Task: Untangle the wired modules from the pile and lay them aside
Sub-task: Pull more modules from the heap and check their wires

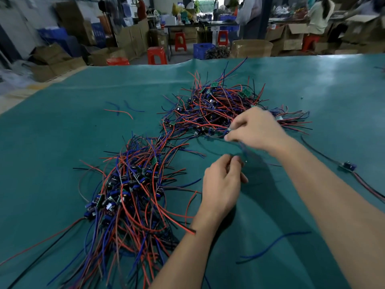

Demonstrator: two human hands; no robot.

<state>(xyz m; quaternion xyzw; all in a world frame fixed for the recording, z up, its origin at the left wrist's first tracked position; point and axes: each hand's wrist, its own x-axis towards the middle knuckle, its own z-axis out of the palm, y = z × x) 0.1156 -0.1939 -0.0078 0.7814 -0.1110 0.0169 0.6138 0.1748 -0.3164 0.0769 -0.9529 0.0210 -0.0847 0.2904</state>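
A tangled pile (218, 109) of small circuit modules with red, blue and black wires lies at the far middle of the green table (62, 142). A second heap (129, 188) of wired modules spreads out at my near left. My right hand (256, 128) hovers at the near edge of the far pile and pinches a small module with its wires. My left hand (223, 184), just below it, pinches the thin dark wires that run down from that module. The wires between my hands are blurred.
One wired module (349, 166) lies apart at the right edge. Loose blue wire (275, 245) lies near my right forearm, and loose wires (123, 110) rest at the far left. Beyond the table are red stools (157, 55), cardboard boxes, blue crates and seated people.
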